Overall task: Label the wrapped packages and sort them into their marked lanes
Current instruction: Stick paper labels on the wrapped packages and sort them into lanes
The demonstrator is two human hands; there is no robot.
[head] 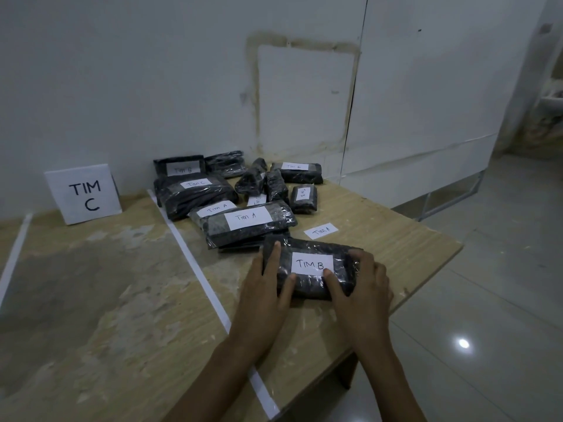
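Note:
A black plastic-wrapped package (307, 287) lies near the table's front right, with a white label (311, 263) reading "TIM B" on top. My left hand (265, 287) holds the package's left end, fingers laid over its top. My right hand (362, 287) holds the right end, its thumb pressing the label's lower right corner. Behind lies a pile of several wrapped packages (243, 196), most labelled "TIM A", "TIM B" or "TIM C". A loose "TIM A" label (321, 231) lies on the wood to the right of the pile.
A white "TIM C" sign (83, 193) leans on the wall at the back left. White tape lines (195, 266) (13, 257) mark lanes on the wooden table (122, 300). The table's right edge (432, 275) drops to a tiled floor.

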